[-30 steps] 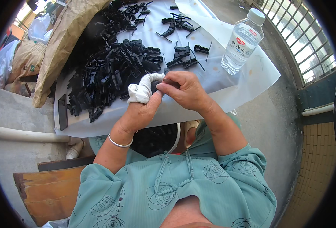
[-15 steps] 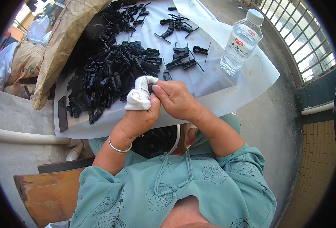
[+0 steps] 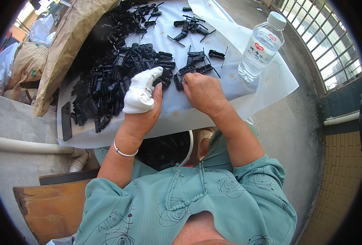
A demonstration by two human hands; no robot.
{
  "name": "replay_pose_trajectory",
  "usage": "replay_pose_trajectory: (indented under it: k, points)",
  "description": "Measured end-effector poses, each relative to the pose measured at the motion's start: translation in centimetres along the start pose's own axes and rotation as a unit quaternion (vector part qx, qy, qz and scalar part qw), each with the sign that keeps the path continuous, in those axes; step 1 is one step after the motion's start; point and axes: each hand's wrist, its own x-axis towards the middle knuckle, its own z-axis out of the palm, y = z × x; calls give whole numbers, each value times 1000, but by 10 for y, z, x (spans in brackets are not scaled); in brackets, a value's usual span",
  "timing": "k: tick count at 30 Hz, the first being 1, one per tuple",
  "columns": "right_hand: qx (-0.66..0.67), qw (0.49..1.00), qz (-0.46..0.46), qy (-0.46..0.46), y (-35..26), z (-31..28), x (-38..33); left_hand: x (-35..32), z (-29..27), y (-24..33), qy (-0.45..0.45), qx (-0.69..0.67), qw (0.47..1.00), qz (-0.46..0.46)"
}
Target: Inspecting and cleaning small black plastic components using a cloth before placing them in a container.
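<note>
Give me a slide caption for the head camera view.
Left hand with white-wrapped fingers and right hand work a black clip beside a clip pile, bottle nearby.

The right hand (image 3: pixel 203 92) hides its fingertips and any part held.

I count 2 hands: left hand (image 3: pixel 142 107) w/ a white cloth (image 3: pixel 141 92) round the fingers, right hand (image 3: pixel 202 92) bare. 1 water bottle (image 3: pixel 260 47). 1 bracelet (image 3: pixel 123 151). 1 brown paper sack (image 3: pixel 68 43). 1 bucket (image 3: pixel 168 149). Black plastic clips (image 3: pixel 107 77): too many to count, approx. dozens in 1 heap, plus approx. 10 loose ones (image 3: pixel 193 28).
</note>
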Motion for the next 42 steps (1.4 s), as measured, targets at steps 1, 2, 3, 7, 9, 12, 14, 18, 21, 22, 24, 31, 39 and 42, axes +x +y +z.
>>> replay_pose_trajectory:
  k: [1, 2, 3, 7, 9, 12, 14, 18, 21, 22, 24, 31, 39, 42]
  points:
    - [-1, 1000, -2, 0, -2, -1, -1, -1, 3, 1, -17, -1, 1000, 1]
    - [-1, 1000, 0, 1, -4, 0, -1, 3, 8, 3, -14, 34, 998, 49]
    - [-16, 1000, -2, -4, -6, 1, -2, 8, 12, 4, -15, 33, 998, 50]
    - [-41, 999, -6, 23, 0, 11, -5, 42, 36, 3, -91, 133, 982, 97]
    - [-29, 999, -13, 35, 3, 11, -5, 58, 42, 5, -207, 235, 950, -7]
    - [-8, 999, -20, 46, -1, 4, -6, 63, 37, -3, -178, 257, 950, -25]
    - [2, 999, -20, 46, -5, 4, -4, 57, 28, -11, -54, 212, 973, 72]
    - [-23, 999, 14, 30, -2, 15, -2, 46, 18, -12, -34, 204, 975, 76]
    - [-3, 998, 40, 44, 0, 11, 1, 32, 17, -10, -34, 175, 982, 67]
    - [11, 997, 60, 51, 0, 9, 2, 26, 17, -9, -38, 140, 989, 32]
    - [20, 996, 51, 72, 3, 9, 3, 17, 17, -2, -40, 87, 995, -24]
    - [522, 827, 206, 34, 6, -13, 3, 4, 32, -4, -1, -175, 975, -136]
    - [531, 836, 133, -43, -17, -5, -2, 14, 35, -13, 38, -236, 967, -85]
    - [472, 881, 5, -10, -29, -15, -8, 12, 33, -13, 11, -292, 951, -104]
